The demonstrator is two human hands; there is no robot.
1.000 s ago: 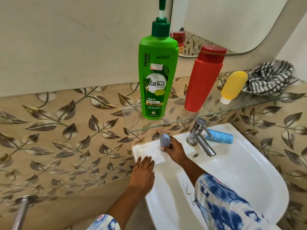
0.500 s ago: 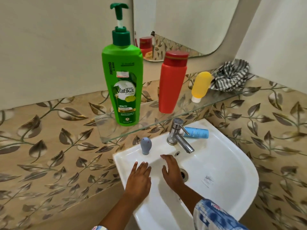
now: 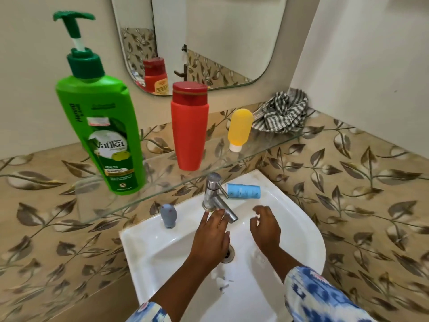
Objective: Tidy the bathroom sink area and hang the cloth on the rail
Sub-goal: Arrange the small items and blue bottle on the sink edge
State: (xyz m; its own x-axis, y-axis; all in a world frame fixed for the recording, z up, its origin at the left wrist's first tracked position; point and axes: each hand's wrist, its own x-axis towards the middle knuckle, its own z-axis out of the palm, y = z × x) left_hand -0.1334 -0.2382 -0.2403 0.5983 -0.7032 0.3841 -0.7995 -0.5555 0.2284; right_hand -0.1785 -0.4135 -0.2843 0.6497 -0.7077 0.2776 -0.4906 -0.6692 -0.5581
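A crumpled grey-and-white checked cloth (image 3: pixel 282 113) lies at the right end of the glass shelf (image 3: pixel 255 148). On the shelf stand a green pump shampoo bottle (image 3: pixel 102 133), a red bottle (image 3: pixel 189 126) and a small yellow bottle (image 3: pixel 239 129) resting cap down. A blue tube (image 3: pixel 243 191) lies on the white sink (image 3: pixel 301 228) rim behind the steel tap (image 3: pixel 214 196). A small grey bottle (image 3: pixel 168 215) stands on the rim to the left. My left hand (image 3: pixel 212 235) hovers flat over the basin, fingertips at the tap spout. My right hand (image 3: pixel 265 226) is beside it with loosely curled fingers, holding nothing.
A mirror (image 3: pixel 209 38) hangs above the shelf. Leaf-patterned tiles cover the wall around the sink. The drain (image 3: pixel 228 253) and a few white scraps (image 3: pixel 221 283) sit in the basin. No rail is in view.
My right hand let go of the grey bottle on the sink rim, then moved right across the basin past the tap. My left hand left the rim for the tap. The view shifted right.
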